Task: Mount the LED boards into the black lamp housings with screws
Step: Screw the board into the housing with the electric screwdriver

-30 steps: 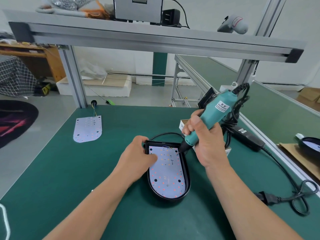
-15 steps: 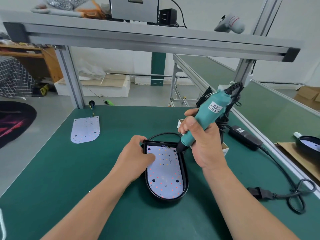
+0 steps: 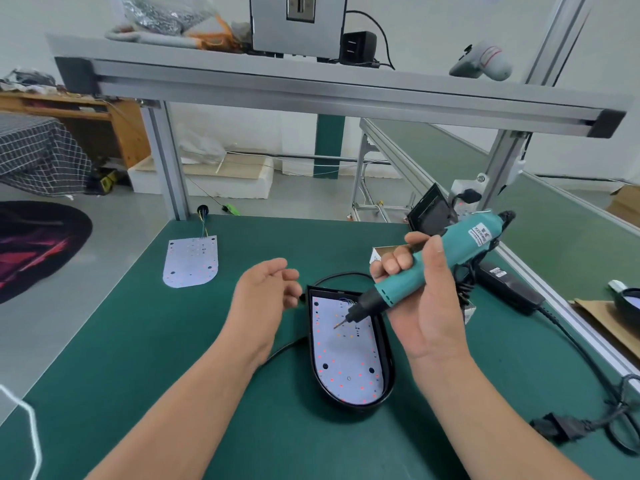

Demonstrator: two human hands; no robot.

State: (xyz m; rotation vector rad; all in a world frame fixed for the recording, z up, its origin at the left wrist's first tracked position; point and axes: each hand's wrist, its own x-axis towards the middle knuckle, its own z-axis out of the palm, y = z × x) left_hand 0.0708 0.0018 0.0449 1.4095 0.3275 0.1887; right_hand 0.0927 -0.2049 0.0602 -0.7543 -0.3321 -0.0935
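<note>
A green worktop (image 3: 138, 358) under an aluminium frame (image 3: 311, 88) carries the work; grey floor lies beyond it.

The black lamp housing (image 3: 388, 368) lies flat on the worktop, rounded end toward the person. An LED board (image 3: 341, 362) is seated inside it, face up. A black cable (image 3: 287, 346) runs out from the housing's left side.

Left grip (image 3: 265, 299): released. It hovers just left of the housing's far left corner, forearm raised off the worktop, palm turned toward the housing, fingers loosely curled, holding nothing.

Right grip (image 3: 426, 303): grasping the teal electric screwdriver (image 3: 457, 249). Fingers wrap over the barrel, thumb lies along its near side, and the wrist is above the housing's right edge. The tool slants down and left over the housing, bit pointing at the board's far half. Whether the tip touches the board cannot be told.

A second LED board (image 3: 190, 261) lies well left of the housing, toward the far edge. A black power adapter (image 3: 509, 289) lies to the housing's right.
</note>
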